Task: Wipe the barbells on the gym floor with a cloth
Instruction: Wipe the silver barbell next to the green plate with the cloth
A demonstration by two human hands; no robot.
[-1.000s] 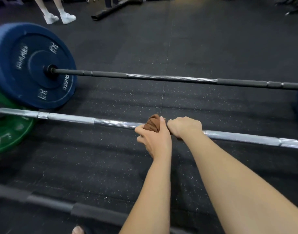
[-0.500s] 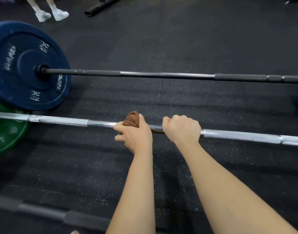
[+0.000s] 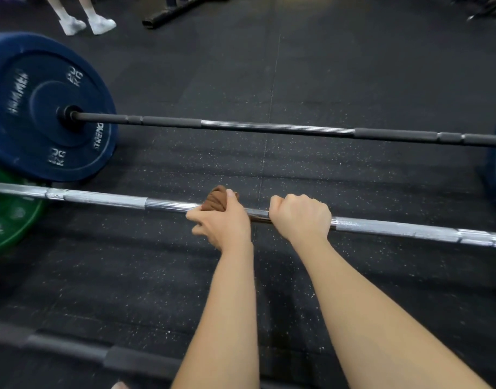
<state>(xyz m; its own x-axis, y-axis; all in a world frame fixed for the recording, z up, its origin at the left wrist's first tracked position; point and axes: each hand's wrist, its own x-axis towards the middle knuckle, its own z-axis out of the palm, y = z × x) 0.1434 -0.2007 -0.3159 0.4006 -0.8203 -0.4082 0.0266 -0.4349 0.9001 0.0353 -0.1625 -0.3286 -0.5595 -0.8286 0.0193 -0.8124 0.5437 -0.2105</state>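
Now your left hand (image 3: pixel 221 223) curls its grip round the brown cloth (image 3: pixel 214 202) on the chrome barbell (image 3: pixel 409 228), mid-shaft; your right hand (image 3: pixel 300 217) clasps the bar just beside. I'd judge both ends and the black barbell (image 3: pixel 269 127) beyond are left to wipe.

Shiny silver barbell (image 3: pixel 395 228) lying across the near floor, brown cloth (image 3: pixel 216 200) bunched around its middle, black barbell (image 3: pixel 269 127) farther back

Top left: another person's two feet (image 3: pixel 100 23) in white socks, seen from the shins down, close together. Just right of them a black beam (image 3: pixel 179 11) lies at a slant and runs out of the top edge. Top-right corner: blurry dark metal gear (image 3: pixel 488 9), can't tell what.
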